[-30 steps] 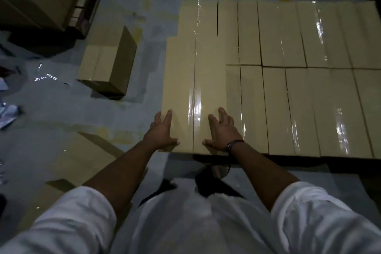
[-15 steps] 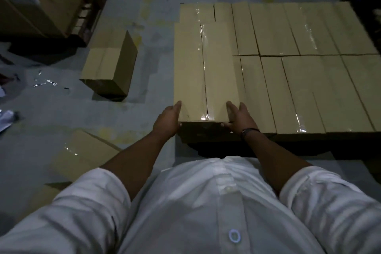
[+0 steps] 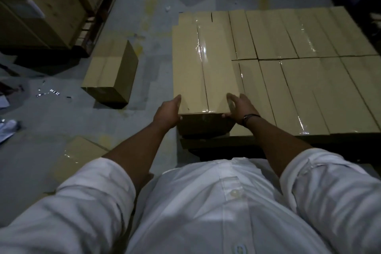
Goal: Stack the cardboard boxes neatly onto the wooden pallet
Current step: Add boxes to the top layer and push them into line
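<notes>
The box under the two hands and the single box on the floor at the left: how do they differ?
The held box lies on the layer of boxes; the floor box sits alone on the concrete floor. The left hand and right hand grip the held box at its near corners; nothing touches the floor box. Both are plain brown cardboard.

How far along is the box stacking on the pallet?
Done: a flat layer of boxes fills the top of the stack. In hand: the left hand and right hand grip the near end of a second-tier box over the layer's front-left corner. Left: a floor box lies left of the stack and a nearer floor box lies by the left sleeve.
</notes>
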Tool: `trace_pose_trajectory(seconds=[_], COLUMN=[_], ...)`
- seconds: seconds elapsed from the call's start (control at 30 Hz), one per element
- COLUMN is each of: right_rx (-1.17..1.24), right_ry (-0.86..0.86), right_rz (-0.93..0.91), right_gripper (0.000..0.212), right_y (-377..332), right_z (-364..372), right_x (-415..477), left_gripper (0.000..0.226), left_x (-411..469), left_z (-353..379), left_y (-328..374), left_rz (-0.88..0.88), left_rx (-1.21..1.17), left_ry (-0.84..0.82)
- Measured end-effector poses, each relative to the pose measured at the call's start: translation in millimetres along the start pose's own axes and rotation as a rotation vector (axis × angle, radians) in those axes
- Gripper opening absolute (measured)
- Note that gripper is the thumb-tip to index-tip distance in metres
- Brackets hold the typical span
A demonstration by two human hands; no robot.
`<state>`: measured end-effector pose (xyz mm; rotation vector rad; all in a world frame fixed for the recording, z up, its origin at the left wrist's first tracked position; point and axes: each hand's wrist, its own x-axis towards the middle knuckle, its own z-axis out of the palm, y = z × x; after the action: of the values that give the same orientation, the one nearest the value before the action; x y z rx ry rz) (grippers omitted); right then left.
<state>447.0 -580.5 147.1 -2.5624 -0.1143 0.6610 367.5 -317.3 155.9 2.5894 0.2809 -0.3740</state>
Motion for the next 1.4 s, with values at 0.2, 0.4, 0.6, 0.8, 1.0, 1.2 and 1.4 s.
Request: trace_pose_trajectory(seconds=[0.2, 0.4, 0.6, 0.8, 1.0, 1.2, 1.4], right_rx=[-0.017, -0.012, 0.01, 0.001, -0.014, -0.218, -0.32], right_ry=[-0.003, -0.005, 0.012, 0.012, -0.026, 0.068, 0.099], right_rz=[-0.002, -0.013, -0.019, -0.017, 0.021, 0.019, -0.153], right_gripper=[0.088, 0.088, 0.087, 0.085, 0.088, 0.083, 0.072], right_y=[1, 5, 8, 8, -1, -35, -94], right_z=[-1, 5, 11, 14, 12, -25, -76], right_x=[-4, -9, -15, -21, -27, -26, 44], left_gripper=[0.081, 0.085, 0.087, 0.089, 0.091, 0.085, 0.069], left_x=[-1, -4, -10, -14, -13, -4, 41], left_z=[6, 11, 14, 15, 9, -28, -64], left_y=[5, 2, 1, -2, -5, 4, 14], left_rz=[-0.002, -0.02, -0.018, -0.021, -0.048, -0.093, -0.154], left_rx=[0.01, 0.014, 0.022, 0.011, -0.038, -0.163, -0.311], left_ry=[0.015, 0.022, 0.03, 0.018, -0.044, -0.038, 0.077])
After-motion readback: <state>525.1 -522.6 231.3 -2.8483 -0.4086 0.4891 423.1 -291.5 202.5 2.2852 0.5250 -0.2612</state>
